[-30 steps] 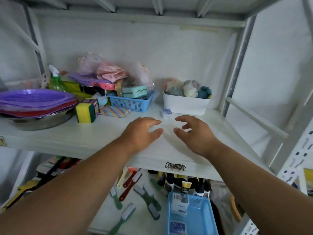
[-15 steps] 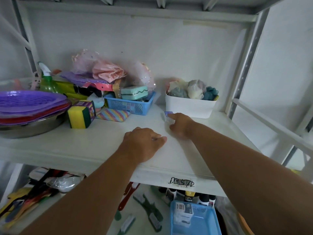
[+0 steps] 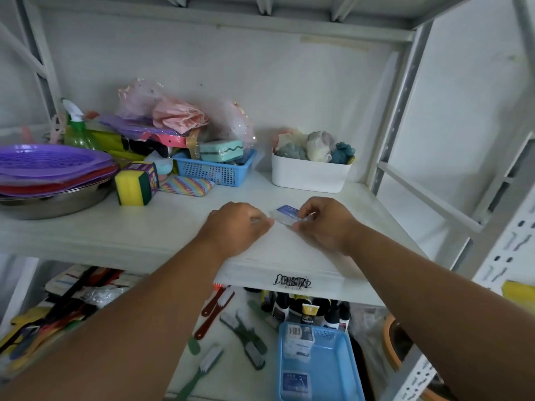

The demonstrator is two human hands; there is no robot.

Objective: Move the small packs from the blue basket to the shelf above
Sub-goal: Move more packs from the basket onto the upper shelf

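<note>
Blue-topped, clear-sided, a small pack (image 3: 286, 215) lies on the white shelf (image 3: 144, 233), between the two hands. Right hand (image 3: 324, 224) has its fingertips pinched on the pack's right end. Left hand (image 3: 234, 227) is curled, knuckles up, its fingertips touching the pack's left end; whether they grip it cannot be told. Behind the pack stands a white tub (image 3: 309, 176) of puffs, and to the left a mesh basket (image 3: 214, 172), a striped sponge (image 3: 188, 186) and a yellow sponge (image 3: 134, 183). Below the shelf, the blue basket (image 3: 341, 371) holds more packs (image 3: 298, 340).
</note>
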